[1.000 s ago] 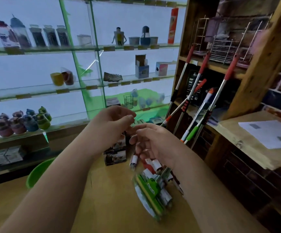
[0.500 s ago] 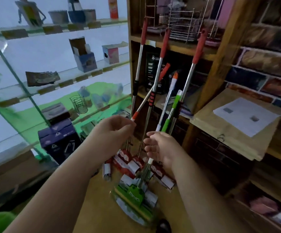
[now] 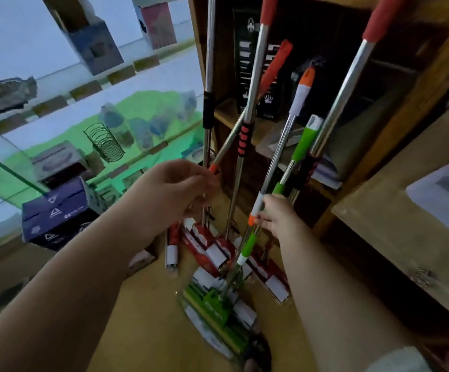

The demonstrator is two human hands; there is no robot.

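Gripping, left hand (image 3: 175, 191): my fingers are curled round the orange lower end of the slanted red-grip pole (image 3: 274, 69)
Right hand (image 3: 278, 220): my fingertips are pinched together on the orange-and-white pole (image 3: 300, 98), right at its lower white and orange collar
Poles: both lean among other steel mop handles against the wooden shelf (image 3: 228, 116), between my two hands and beyond them
Floor (image 3: 143, 318): a green mop head (image 3: 212, 310) lies nearest me, with red-and-white mop heads (image 3: 207, 242) just behind it
Wooden shelf: a black box (image 3: 245, 63) stands inside, behind the handles
Glass shelves (image 3: 126, 68): a wire coil (image 3: 105, 142) and small boxes sit there, with a dark blue box (image 3: 57, 213) lower down
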